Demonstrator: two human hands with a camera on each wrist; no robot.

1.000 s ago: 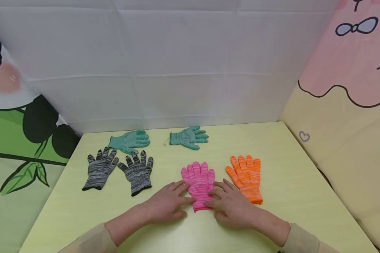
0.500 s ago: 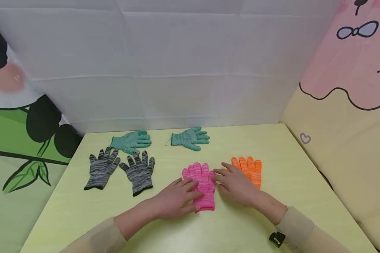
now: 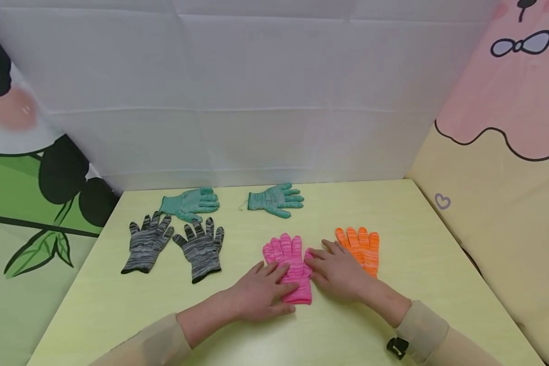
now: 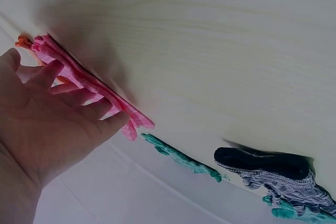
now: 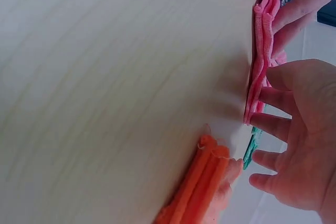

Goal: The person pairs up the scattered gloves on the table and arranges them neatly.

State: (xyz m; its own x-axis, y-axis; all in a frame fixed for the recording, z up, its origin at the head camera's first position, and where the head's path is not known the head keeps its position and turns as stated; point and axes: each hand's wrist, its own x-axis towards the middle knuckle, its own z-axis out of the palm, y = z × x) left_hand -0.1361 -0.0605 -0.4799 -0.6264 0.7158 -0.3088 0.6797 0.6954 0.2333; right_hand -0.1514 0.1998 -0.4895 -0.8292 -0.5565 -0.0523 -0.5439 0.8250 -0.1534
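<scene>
Pink knit first, on the head feed: a glove (image 3: 297, 264) lies flat on the pale yellow worktop (image 3: 448, 274), right of its middle and nearer me than the far edge, fingers towards that edge. The left hand (image 3: 261, 295) lies across its left side, fingers extended. The right hand (image 3: 340, 272) has its fingertips at the glove's rightmost finger, held fairly straight.

Against a second ago: both hands then flanked the lower half. Since then the left has come farther over the knit and the right has gone up towards the finger end. That rightmost finger now splays away from the others. The orange glove (image 3: 363, 246), in full sight then, now has its lower part hidden behind my view of the right hand. Two grey gloves (image 3: 203, 251) by the left edge and two green gloves (image 3: 274, 199) along the far edge lie as they did. I now get the black device (image 3: 398, 347) by the right sleeve (image 3: 423, 325) properly in shot.

Left wrist feed, dim: fingers long and spread over the pink glove, seen edge-on; a grey glove's dark cuff gapes at me.

Right wrist feed: fingers fanned, thumb and nearest fingertips at the pink edge, which looks layered. Orange lies apart from this hand. How hard either hand presses, I cannot tell.
</scene>
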